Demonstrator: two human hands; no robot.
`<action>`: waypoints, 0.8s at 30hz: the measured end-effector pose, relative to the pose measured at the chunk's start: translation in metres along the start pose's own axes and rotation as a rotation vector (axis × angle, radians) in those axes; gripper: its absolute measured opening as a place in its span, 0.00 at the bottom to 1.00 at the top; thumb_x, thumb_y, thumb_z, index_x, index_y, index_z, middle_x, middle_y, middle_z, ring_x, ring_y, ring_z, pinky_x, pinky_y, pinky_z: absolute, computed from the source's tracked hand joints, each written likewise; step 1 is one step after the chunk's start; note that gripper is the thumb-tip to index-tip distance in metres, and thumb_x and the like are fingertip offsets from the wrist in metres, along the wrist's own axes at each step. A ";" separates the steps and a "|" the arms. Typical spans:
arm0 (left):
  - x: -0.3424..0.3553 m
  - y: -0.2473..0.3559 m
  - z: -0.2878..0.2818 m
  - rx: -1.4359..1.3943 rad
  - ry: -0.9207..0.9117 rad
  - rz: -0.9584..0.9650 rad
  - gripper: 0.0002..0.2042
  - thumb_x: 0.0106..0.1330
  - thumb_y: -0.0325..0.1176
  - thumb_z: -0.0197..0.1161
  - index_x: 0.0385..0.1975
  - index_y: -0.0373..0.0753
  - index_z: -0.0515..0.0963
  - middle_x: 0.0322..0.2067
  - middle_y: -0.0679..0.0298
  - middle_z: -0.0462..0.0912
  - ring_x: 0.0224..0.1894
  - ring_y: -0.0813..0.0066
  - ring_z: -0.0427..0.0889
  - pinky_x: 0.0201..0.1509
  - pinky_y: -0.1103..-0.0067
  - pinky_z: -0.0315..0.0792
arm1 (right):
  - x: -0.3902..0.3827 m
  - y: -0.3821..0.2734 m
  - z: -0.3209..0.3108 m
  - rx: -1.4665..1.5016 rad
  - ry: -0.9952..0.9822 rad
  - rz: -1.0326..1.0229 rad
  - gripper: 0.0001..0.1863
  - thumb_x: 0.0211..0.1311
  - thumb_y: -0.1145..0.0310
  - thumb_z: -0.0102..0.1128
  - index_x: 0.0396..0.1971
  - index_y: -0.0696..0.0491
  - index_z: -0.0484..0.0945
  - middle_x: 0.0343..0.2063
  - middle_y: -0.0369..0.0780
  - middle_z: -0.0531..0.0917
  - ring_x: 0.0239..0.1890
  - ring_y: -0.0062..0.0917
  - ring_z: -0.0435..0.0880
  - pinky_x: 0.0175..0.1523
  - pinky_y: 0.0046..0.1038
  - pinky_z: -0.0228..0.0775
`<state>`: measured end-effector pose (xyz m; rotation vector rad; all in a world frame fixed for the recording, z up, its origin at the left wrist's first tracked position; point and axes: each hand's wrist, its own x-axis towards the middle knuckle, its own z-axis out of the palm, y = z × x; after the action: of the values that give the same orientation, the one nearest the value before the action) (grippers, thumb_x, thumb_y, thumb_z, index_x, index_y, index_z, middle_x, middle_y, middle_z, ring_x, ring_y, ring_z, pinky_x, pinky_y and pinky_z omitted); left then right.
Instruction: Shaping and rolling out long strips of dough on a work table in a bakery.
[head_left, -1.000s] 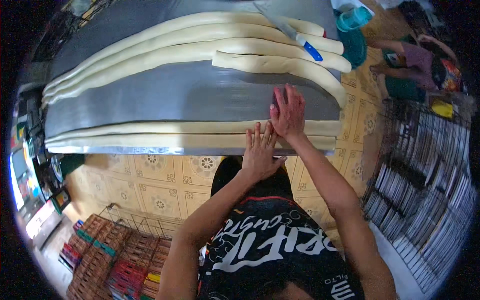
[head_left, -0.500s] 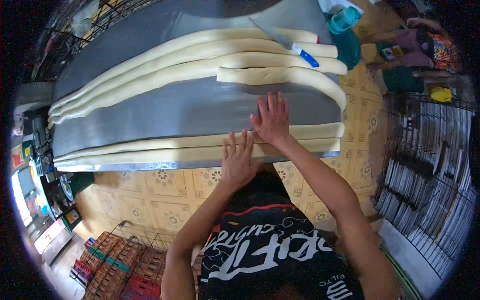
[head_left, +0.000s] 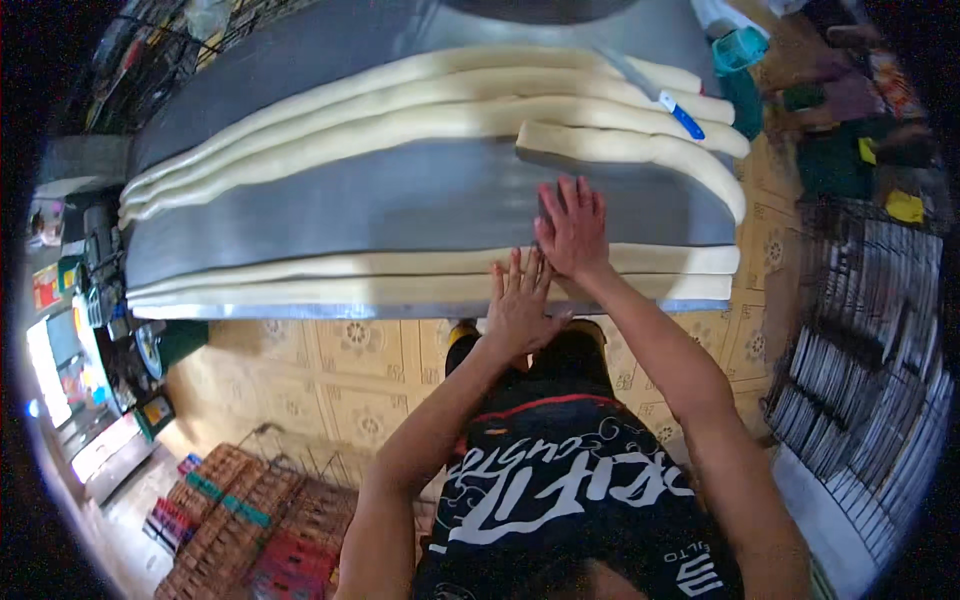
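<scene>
Two long pale dough strips lie side by side along the near edge of the grey table (head_left: 400, 200). My left hand (head_left: 520, 308) rests with its fingers spread over the nearer dough strip (head_left: 400, 290). Just right of it, my right hand (head_left: 574, 230) lies flat with fingers stretched out, its heel over the farther dough strip (head_left: 400, 264) and its fingertips over bare table. Neither hand grips anything. Several thick dough ropes (head_left: 420, 118) curve along the far side, and a shorter cut length of dough (head_left: 590, 143) lies in front of them.
A knife with a blue and white handle (head_left: 682, 115) lies across the far ropes. A teal container (head_left: 740, 50) stands beyond the right corner. Racks of stacked trays (head_left: 850, 350) are at right; brown crates (head_left: 220, 520) sit at lower left. Another person (head_left: 845, 90) is at upper right.
The whole view has shifted, so the table and dough appear farther right. Both hands stay on the near strips at nearly the same place, still flat. My feet now show below the table edge.
</scene>
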<state>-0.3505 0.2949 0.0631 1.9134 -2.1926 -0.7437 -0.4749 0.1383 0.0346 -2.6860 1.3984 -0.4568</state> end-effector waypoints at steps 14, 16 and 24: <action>-0.007 -0.081 -0.063 0.077 -0.119 -0.008 0.47 0.71 0.64 0.56 0.81 0.35 0.56 0.83 0.44 0.50 0.83 0.30 0.43 0.82 0.40 0.39 | 0.044 -0.067 0.035 -0.089 0.057 0.086 0.32 0.69 0.51 0.58 0.67 0.53 0.75 0.69 0.52 0.72 0.71 0.56 0.68 0.73 0.57 0.58; -0.024 -0.089 -0.055 0.135 -0.058 -0.008 0.47 0.73 0.65 0.52 0.82 0.35 0.53 0.84 0.44 0.45 0.83 0.28 0.39 0.82 0.39 0.37 | 0.054 -0.097 0.027 -0.008 0.072 0.090 0.32 0.67 0.52 0.60 0.67 0.52 0.74 0.69 0.53 0.72 0.72 0.57 0.67 0.74 0.59 0.58; -0.044 -0.136 -0.063 0.090 -0.043 0.018 0.47 0.70 0.62 0.58 0.82 0.36 0.55 0.82 0.43 0.50 0.83 0.28 0.43 0.81 0.39 0.43 | 0.056 -0.128 0.055 -0.015 0.076 0.154 0.32 0.70 0.48 0.58 0.67 0.52 0.74 0.69 0.55 0.71 0.73 0.61 0.66 0.74 0.64 0.55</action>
<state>-0.1947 0.3106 0.0663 1.9336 -2.3034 -0.7006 -0.3281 0.1637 0.0209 -2.5715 1.6201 -0.5423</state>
